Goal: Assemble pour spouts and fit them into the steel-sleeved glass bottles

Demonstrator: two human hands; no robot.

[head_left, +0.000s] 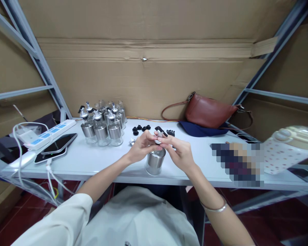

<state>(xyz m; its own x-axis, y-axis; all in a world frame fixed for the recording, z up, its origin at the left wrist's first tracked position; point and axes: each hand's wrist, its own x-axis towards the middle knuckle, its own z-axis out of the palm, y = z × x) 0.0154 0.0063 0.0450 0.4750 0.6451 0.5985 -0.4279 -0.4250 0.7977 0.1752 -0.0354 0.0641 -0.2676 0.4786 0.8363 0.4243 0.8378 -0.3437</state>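
Observation:
A glass bottle with a steel band (156, 159) stands upright near the table's front edge. Over its mouth, my left hand (143, 147) and my right hand (178, 150) pinch a pour spout cap (160, 134), silver with a black lever, from both sides. Whether the cap is seated on the bottle neck is hidden by my fingers. Behind my hands lie several round black stoppers (141, 128) and a row of small black parts (170, 133). A silver piece (132, 141) lies just left of my left hand.
Several like bottles (101, 131), the front ones with spouts, stand at the back left. Left are a power strip (53, 131) and phones (59, 143) with cables. A brown bag (210, 111) on dark blue cloth (202, 130) and a dotted white container (284, 150) are right.

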